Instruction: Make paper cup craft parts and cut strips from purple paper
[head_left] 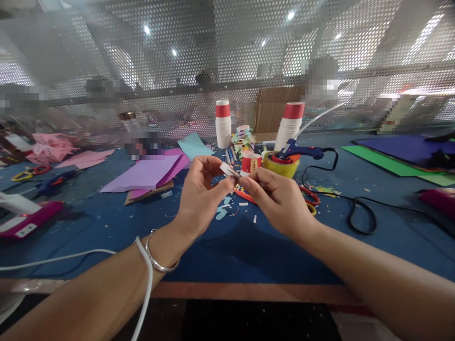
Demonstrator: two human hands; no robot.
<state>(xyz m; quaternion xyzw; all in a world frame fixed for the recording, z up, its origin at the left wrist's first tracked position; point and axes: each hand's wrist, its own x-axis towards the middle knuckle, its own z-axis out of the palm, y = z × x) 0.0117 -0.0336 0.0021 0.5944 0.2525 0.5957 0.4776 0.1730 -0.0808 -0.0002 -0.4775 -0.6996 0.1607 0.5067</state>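
Observation:
Above the middle of the blue table, my left hand [202, 194] and my right hand [284, 199] meet with fingertips pinched. Between them is a small white strip [227, 169], which looks like paper or card; the fingers cover part of it. My left thumb and fingers grip the strip, and my right thumb and forefinger close on its right end. Just behind the fingers stands a red and white paper cup [250, 162]. Below lie paper scraps [222, 211] and an orange tool [245, 195], partly hidden by my right hand.
Two stacks of paper cups [223, 128] stand at the back. A blue glue gun [302, 150] rests on a yellow container [280, 166], its black cord [359, 222] looping right. Purple paper [138, 173] lies left, green sheets [387, 163] right. A white cable [145, 284] crosses my left forearm.

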